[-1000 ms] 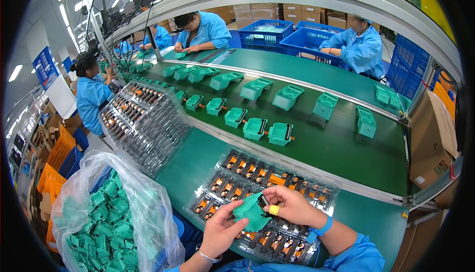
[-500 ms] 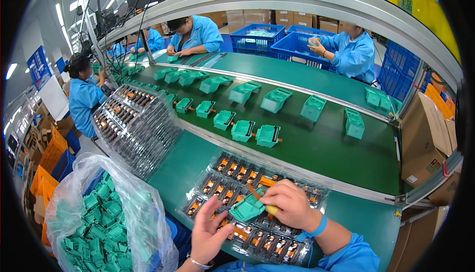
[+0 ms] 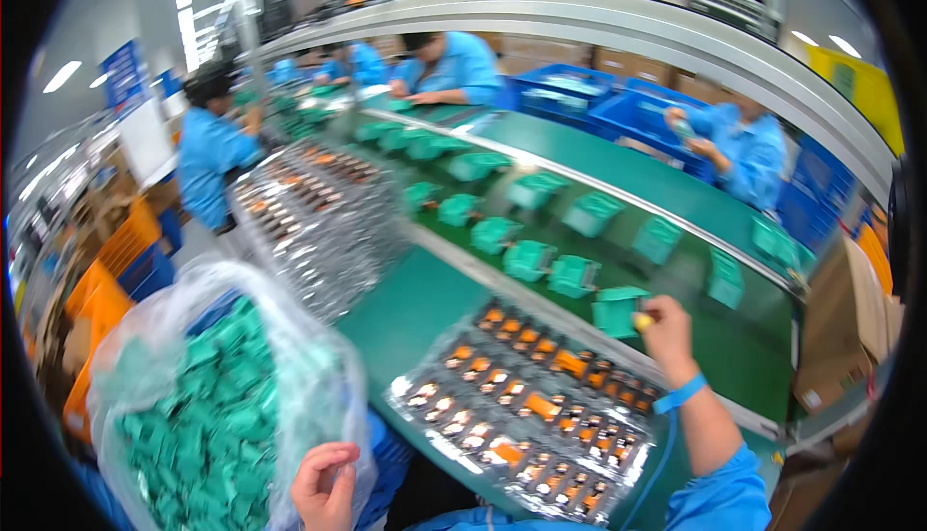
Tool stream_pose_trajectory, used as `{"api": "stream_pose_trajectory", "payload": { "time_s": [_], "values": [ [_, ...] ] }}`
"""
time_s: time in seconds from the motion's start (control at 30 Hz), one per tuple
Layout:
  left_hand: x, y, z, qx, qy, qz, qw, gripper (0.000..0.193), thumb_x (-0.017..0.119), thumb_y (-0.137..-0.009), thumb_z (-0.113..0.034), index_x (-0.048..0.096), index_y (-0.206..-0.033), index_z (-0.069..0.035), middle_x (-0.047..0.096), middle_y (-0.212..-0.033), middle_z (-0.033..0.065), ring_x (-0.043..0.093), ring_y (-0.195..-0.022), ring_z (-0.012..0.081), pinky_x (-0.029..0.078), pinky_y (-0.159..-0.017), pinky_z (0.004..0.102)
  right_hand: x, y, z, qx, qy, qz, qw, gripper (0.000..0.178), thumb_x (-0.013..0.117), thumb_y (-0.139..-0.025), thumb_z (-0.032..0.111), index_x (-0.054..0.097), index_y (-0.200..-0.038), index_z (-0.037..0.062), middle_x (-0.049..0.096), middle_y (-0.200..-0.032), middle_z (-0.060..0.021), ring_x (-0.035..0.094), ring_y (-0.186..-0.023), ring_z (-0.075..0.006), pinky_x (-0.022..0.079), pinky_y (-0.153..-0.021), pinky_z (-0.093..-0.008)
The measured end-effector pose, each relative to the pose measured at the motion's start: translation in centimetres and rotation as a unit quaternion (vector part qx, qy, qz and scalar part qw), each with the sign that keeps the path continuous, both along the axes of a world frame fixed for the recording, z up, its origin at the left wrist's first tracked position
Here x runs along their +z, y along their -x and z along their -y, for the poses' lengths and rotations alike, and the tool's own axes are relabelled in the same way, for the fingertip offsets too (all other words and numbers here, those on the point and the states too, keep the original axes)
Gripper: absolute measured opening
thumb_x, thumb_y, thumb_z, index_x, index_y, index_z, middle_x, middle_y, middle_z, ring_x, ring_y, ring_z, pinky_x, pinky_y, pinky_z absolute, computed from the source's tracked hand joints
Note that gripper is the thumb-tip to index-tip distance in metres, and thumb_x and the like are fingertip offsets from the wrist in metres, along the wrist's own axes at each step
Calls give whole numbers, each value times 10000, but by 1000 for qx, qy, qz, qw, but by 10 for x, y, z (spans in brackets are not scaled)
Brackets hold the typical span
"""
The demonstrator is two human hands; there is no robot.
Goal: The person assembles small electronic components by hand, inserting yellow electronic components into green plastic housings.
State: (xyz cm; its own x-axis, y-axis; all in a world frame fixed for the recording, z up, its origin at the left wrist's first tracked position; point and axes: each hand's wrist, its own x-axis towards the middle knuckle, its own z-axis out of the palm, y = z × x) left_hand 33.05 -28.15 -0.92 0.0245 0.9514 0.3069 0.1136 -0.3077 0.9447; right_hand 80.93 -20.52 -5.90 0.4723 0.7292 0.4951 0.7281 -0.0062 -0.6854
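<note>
My right hand [image 3: 668,338], with a blue wrist strap and a yellow cover on one fingertip, reaches out over the green conveyor belt. Its fingers pinch the right side of a green plastic housing [image 3: 616,313] at the near end of a row of similar housings. My left hand [image 3: 326,490] is low, beside a clear plastic bag [image 3: 319,357] full of green housings [image 3: 198,434]. Its fingers are apart and nothing shows in them. Between my arms lies a clear tray [image 3: 410,396] of small black parts with orange strips. Motion blurs the picture.
A tall stack of clear trays [image 3: 323,232] stands left of the work surface. More green housings [image 3: 591,212] line the belt [image 3: 676,357]. Across it, a person [image 3: 739,145] handles a part near blue crates [image 3: 628,116]. Cardboard boxes [image 3: 835,309] stand at the right.
My right hand has carried the green housing from above the tray to the belt's row. My left hand has moved left and down to the bag. The whole view has shifted.
</note>
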Motion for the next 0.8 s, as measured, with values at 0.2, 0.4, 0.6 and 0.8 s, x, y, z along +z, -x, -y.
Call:
{"api": "stream_pose_trajectory", "payload": {
  "time_s": [0.2, 0.4, 0.6, 0.8],
  "values": [
    [27, 76, 21, 195, -81, -208, 955, 236, 633, -718, 67, 617, -939, -15, 645, -973, 112, 628, -868, 235, 498, -733, 302, -42, -69, -37, -21, 152, -328, 932, 88, 636, -760, 66, 553, -778, 47, 522, -658, -25, 556, -551, -141, 516, -416, -301],
    [56, 194, 64, 445, -3, -387, 808, 285, 639, -735, 18, 594, -1014, -19, 613, -1005, 120, 619, -839, 228, 513, -670, 312, -70, -78, -67, 23, 171, -419, 892, 137, 582, -849, 186, 562, -947, 94, 531, -714, -20, 537, -555, -140, 474, -401, -272],
    [51, 247, 58, 413, 96, -404, 811, 316, 679, -728, -34, 594, -1033, -31, 604, -1029, 94, 601, -905, 211, 514, -728, 322, -65, -78, -58, -50, 68, -241, 967, 262, 513, -922, 250, 557, -1136, 106, 568, -1125, 36, 499, -931, -70, 371, -669, -239],
    [25, 265, -15, 318, -78, -660, 676, 251, 634, -693, -57, 637, -941, -101, 602, -909, 75, 550, -911, 256, 427, -813, 376, 2, -3, -7, 70, 20, -168, 983, 138, 505, -915, 139, 564, -1015, 65, 549, -1005, 16, 502, -834, -66, 383, -640, -203]
  ]
}}
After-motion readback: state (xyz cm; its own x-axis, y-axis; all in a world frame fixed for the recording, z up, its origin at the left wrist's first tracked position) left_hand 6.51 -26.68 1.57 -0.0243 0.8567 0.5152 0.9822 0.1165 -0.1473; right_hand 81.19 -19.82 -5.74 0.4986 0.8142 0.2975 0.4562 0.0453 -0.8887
